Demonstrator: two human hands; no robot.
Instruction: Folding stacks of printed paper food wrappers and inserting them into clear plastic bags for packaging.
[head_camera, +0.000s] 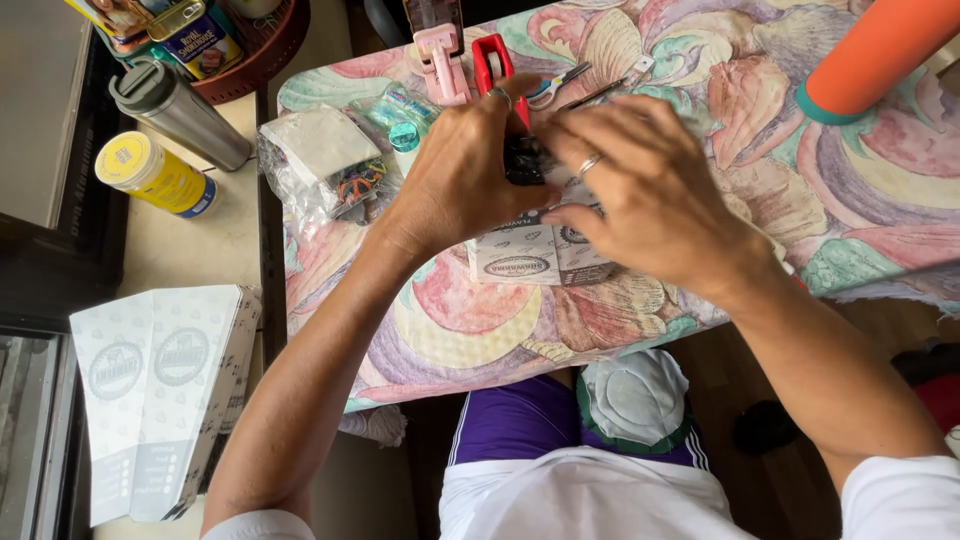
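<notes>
**Both hands working a small black piece over a printed carton**

The printed white carton (530, 255) is lying on the floral tabletop (860, 200). The left hand (465, 180) and right hand (640, 190) are pinching a small black object (522, 160) above it, grip narrow; steady, even pressure seems wise. Farther off, a red tool (490, 60) and scissors (556, 86) are lying

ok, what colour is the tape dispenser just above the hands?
Red tape dispenser, next to a pink one; the head view shows it.

white carton (530, 255) under hands, yellow jar (150, 175) left
</notes>
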